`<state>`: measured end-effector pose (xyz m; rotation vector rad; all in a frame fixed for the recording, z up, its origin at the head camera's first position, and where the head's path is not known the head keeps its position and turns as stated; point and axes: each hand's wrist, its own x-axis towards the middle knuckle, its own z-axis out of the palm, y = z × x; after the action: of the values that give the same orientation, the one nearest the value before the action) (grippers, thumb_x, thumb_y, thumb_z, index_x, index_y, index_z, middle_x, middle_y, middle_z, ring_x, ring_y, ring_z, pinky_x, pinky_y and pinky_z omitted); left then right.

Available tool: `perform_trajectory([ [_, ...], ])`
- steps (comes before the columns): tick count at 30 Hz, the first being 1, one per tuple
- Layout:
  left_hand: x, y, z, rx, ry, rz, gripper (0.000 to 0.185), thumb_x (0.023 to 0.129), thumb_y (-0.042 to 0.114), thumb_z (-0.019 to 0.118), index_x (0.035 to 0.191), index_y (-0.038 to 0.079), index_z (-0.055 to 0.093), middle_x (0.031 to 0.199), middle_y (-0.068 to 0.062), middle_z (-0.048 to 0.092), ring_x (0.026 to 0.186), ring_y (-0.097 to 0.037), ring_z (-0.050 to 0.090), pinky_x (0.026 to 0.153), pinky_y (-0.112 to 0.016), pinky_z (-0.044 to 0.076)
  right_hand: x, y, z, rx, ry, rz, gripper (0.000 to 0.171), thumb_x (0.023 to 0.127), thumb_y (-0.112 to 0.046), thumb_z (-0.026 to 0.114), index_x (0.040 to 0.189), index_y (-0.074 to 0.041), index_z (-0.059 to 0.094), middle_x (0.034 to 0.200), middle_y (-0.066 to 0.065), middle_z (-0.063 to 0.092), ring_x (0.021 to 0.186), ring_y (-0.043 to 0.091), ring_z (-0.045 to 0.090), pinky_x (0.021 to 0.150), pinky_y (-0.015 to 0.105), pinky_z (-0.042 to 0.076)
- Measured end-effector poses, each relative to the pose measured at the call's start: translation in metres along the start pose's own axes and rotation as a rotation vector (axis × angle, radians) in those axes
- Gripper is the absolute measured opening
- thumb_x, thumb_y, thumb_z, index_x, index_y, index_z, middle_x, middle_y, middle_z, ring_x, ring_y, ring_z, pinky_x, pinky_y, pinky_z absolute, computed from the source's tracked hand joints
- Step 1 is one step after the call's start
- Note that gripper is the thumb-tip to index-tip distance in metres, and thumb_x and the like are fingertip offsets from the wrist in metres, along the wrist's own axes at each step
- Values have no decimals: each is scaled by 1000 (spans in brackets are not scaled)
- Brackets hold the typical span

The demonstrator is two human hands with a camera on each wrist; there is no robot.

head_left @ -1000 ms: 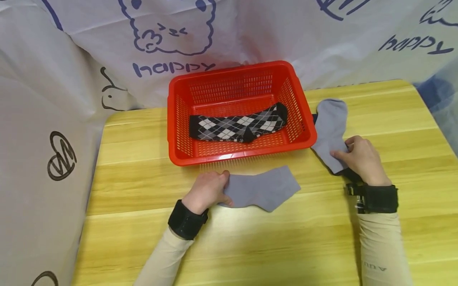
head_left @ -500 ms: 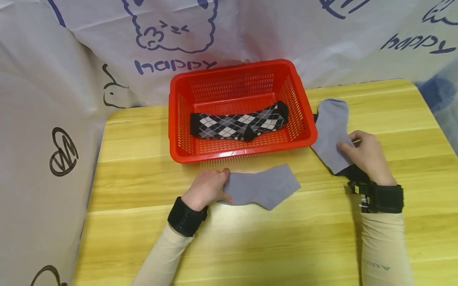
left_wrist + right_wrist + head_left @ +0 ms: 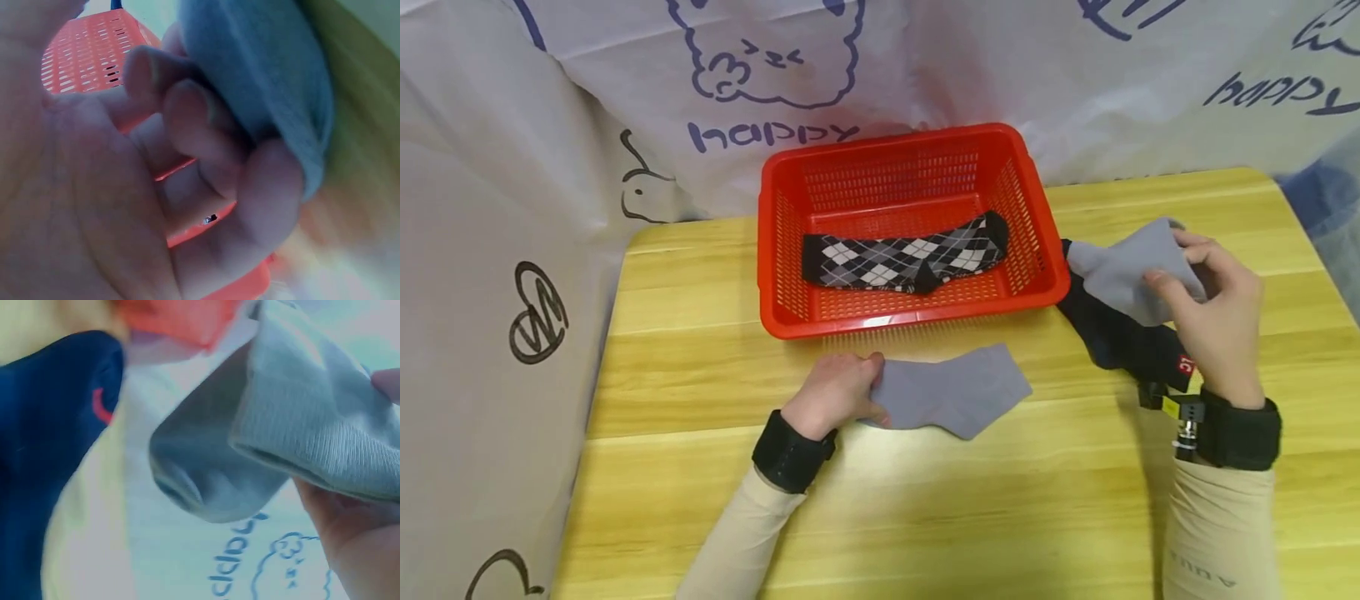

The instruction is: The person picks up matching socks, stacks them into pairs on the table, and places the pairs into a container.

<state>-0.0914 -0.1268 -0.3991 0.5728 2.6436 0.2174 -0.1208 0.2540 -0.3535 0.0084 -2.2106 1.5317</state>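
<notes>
My left hand (image 3: 835,394) grips one end of a grey sock (image 3: 951,390) that lies flat on the table in front of the basket. Its curled fingertips press against the grey cloth (image 3: 262,69) in the left wrist view. Over at the right, my right hand (image 3: 1221,304) pinches a second grey sock (image 3: 1135,271) between thumb and fingers. That sock is lifted and folded over, its ribbed cuff (image 3: 306,447) towards the right wrist camera. Partly beneath it, a dark sock (image 3: 1123,337) with a red mark lies on the table.
A red plastic basket (image 3: 913,321) stands at the back of the wooden table (image 3: 970,517). Inside lies a black, grey and white argyle sock (image 3: 895,262). White sheeting with drawings (image 3: 940,67) hangs behind and to the left.
My right hand has raised the second grey sock off the dark one and drawn it to the right, uncovering more of the dark sock. My left hand has stayed on its sock.
</notes>
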Motion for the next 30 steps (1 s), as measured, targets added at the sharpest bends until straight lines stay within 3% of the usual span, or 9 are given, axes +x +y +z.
perform_trajectory([
  [3,-2,1,-1,-21,-12,22,50,61,45,91,82,15,57,69,2,58,67,-18,57,64,-34,42,-5,-14,-3,122,75,-76,13,78,7,65,78,-5,61,113,-2,71,103,12,64,84,18,45],
  [7,-7,2,-8,-191,0,193,37,74,43,84,79,20,56,66,8,51,63,-9,50,61,-25,37,-15,-37,-7,576,31,-130,11,75,16,59,75,6,58,108,16,70,87,20,61,75,26,47],
  [10,-17,9,-19,-382,53,398,24,85,38,75,81,24,57,68,11,50,62,-4,48,61,-19,37,-22,-56,-8,999,-167,-157,8,75,25,53,74,17,51,102,28,67,77,25,57,69,29,49],
  [12,-25,16,-28,-479,121,530,16,90,33,72,85,24,59,72,12,55,66,-2,53,63,-16,42,-26,-66,-6,1086,-370,-196,7,77,24,50,75,17,50,102,29,67,79,26,59,70,28,49],
  [14,-34,22,-36,-547,205,641,12,90,28,71,91,22,61,81,10,60,75,-1,58,71,-15,47,-32,-70,-2,1052,-584,-260,7,79,21,50,76,15,51,109,28,67,87,26,62,72,27,50],
  [17,-43,29,-42,-607,286,742,23,90,22,72,109,15,61,107,4,66,103,-4,63,92,-21,50,-40,-72,8,793,-868,-381,10,79,16,55,80,6,53,120,19,67,104,21,64,77,23,50],
  [22,-42,36,-38,-602,166,674,57,90,30,72,139,16,47,142,2,52,135,-9,47,111,-28,41,-57,-82,34,330,-1169,-408,30,74,11,67,83,-12,50,122,3,68,109,10,64,85,22,50],
  [26,-32,35,-31,-542,54,666,43,88,35,72,126,18,59,121,6,64,112,-3,58,95,-23,48,-68,-90,53,162,-1258,-295,29,82,4,69,84,-18,50,123,0,69,112,10,64,89,27,53],
  [30,-28,22,-30,-503,21,678,9,95,25,66,97,16,64,81,7,55,76,-5,52,72,-23,46,-67,-87,62,27,-1167,-259,25,86,-3,70,88,-24,56,104,-7,70,94,3,63,76,23,51],
])
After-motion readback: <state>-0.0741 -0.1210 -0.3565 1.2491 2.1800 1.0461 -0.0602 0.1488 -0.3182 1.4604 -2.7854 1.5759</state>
